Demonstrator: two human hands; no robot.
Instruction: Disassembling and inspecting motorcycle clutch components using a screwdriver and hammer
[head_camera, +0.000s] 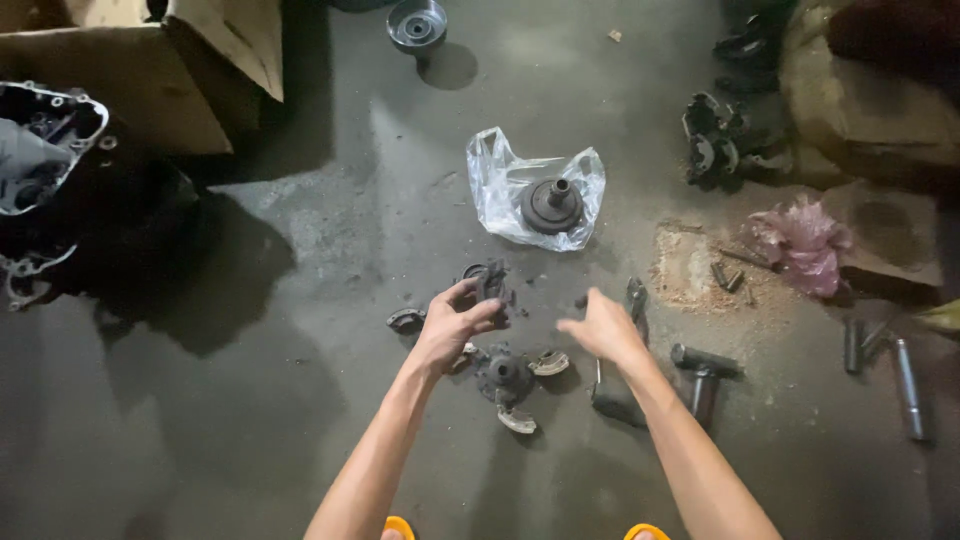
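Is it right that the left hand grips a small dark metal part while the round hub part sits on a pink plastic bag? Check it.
Not quite. The head view shows the round hub part sitting on a clear plastic bag, not a pink one. The left hand does grip a small dark metal part.

Engine casing (45, 160) cut off left

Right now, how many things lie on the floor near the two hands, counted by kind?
Dark metal part held in the left hand fingers: 1
Round dark hub with shoe pieces: 1
Loose curved shoe piece: 1
Clear plastic bag with a round metal part on it: 1
Dark hand tools by the right hand: 2
Total: 6
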